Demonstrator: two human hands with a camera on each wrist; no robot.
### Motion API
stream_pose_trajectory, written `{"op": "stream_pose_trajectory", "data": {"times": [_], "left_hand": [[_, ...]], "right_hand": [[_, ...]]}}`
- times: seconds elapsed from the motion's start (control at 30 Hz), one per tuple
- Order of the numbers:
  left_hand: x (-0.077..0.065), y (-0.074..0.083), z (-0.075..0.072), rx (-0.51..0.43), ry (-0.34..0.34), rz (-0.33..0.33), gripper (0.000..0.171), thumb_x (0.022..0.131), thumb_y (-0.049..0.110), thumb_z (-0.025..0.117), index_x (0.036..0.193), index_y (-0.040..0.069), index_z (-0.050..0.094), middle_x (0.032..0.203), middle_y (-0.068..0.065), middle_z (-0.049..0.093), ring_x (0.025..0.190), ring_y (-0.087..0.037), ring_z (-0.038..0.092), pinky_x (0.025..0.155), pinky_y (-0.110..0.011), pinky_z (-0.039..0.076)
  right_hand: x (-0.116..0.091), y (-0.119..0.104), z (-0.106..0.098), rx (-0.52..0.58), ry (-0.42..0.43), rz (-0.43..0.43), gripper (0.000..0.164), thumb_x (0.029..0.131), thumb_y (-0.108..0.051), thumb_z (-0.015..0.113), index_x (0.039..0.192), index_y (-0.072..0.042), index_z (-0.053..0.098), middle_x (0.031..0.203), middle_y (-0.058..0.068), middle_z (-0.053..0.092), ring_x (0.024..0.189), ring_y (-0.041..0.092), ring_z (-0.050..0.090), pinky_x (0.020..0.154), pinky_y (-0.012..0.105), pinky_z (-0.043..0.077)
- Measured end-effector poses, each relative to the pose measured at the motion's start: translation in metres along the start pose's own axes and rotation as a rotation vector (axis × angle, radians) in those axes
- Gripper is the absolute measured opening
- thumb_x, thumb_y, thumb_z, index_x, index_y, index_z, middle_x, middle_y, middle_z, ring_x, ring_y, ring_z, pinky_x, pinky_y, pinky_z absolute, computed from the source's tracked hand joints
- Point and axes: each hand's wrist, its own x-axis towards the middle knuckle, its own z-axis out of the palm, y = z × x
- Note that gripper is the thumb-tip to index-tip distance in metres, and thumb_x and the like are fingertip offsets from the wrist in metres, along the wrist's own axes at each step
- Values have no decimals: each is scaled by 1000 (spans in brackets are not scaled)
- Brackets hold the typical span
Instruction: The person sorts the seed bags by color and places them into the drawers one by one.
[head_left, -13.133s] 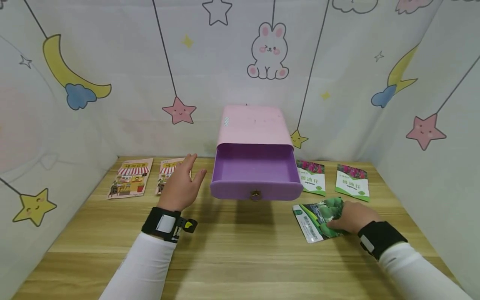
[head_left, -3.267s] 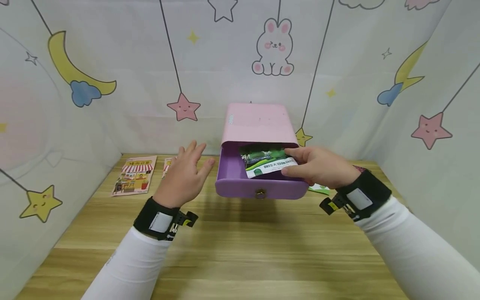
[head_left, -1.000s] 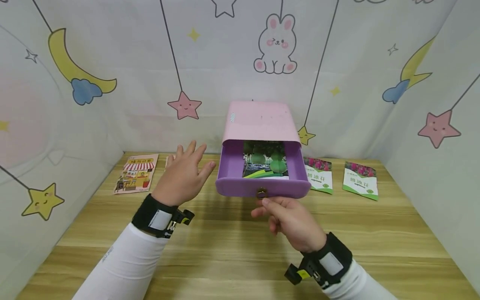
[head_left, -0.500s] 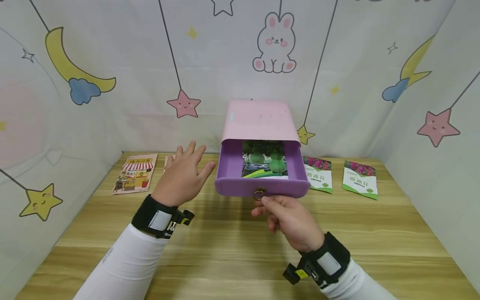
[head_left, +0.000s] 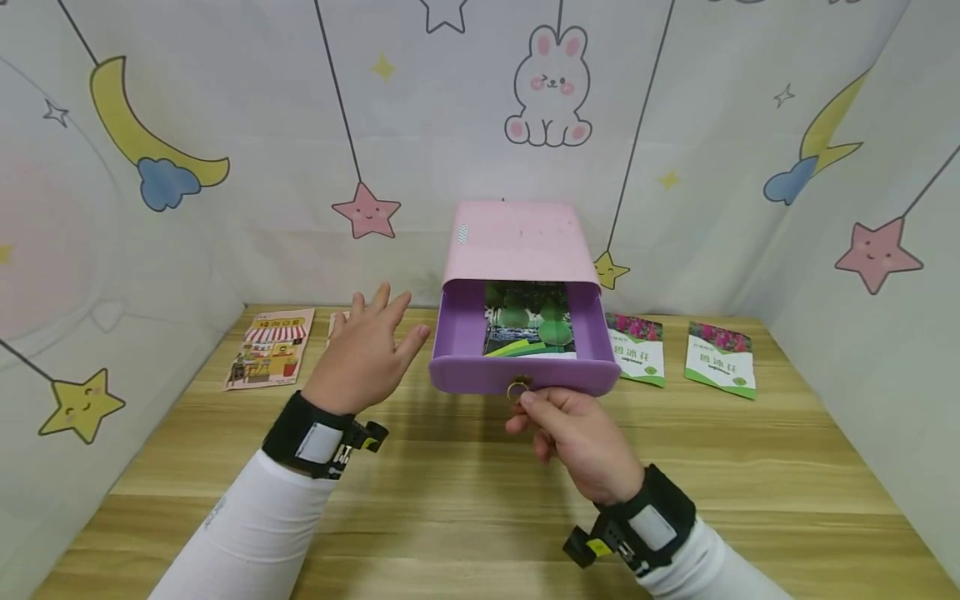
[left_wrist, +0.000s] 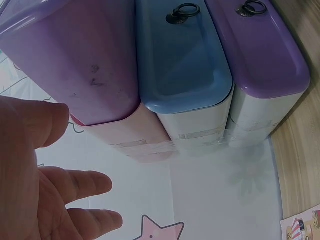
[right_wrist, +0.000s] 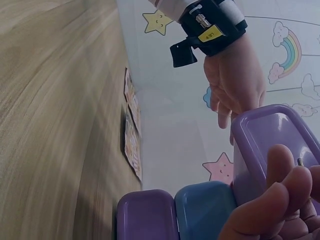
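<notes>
The top purple drawer (head_left: 472,377) of a pink-topped cabinet (head_left: 521,240) stands pulled out. Flat inside it lies a green seed packet (head_left: 528,321), its rear part under the cabinet's top. My right hand (head_left: 588,442) pinches the drawer's brass ring pull (head_left: 512,386) between thumb and fingers, tilting it outward. To the left of the drawer, my left hand (head_left: 363,358) is raised with fingers spread, holding nothing. In the left wrist view a blue drawer (left_wrist: 185,60) and a lower purple drawer (left_wrist: 267,50) are closed beneath the top one.
Two pink-flowered seed packets lie right of the cabinet, one nearer (head_left: 637,348) and one farther right (head_left: 722,360). A shop-picture packet (head_left: 272,348) lies at the left; another is mostly hidden behind my left hand. A patterned cloth wall (head_left: 300,250) stands behind.
My right hand carried the green packet from the table into the drawer, let go and moved to the ring pull. Over the last second the ring has swung outward; the drawer looks unmoved.
</notes>
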Motion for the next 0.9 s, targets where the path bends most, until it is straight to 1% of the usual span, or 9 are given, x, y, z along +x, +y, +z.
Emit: {"op": "stream_pose_trajectory", "data": {"times": [0.33,0.63,0.73,0.9], "left_hand": [[1,-1,2,12,2,-3,70,99,59,30,152,13,29,160,-20,15,144,-53,6,110,-74,8],[0,-1,3,12,1,-5,69,99,57,31,152,13,29,160,-20,15,144,-53,6,110,-74,8],[0,0,4,14,1,-6,68,100,56,31,152,13,29,160,-20,15,144,-54,8,110,-74,9],[0,0,5,18,1,-7,69,99,57,30,152,13,29,160,-20,15,143,-54,9,110,-74,9]], "right_hand": [[0,-1,1,5,25,-7,30,97,-27,56,100,2,63,78,0,71,55,13,50,57,25,45],[1,-3,1,4,31,-14,27,97,-27,57,93,-1,64,77,0,70,57,12,50,58,25,45],[2,-3,0,8,29,-26,28,97,-27,57,92,-1,64,77,0,70,57,12,50,58,25,45],[4,-3,-1,10,29,-42,32,97,-28,57,91,2,63,77,1,70,56,13,50,57,26,45]]}}
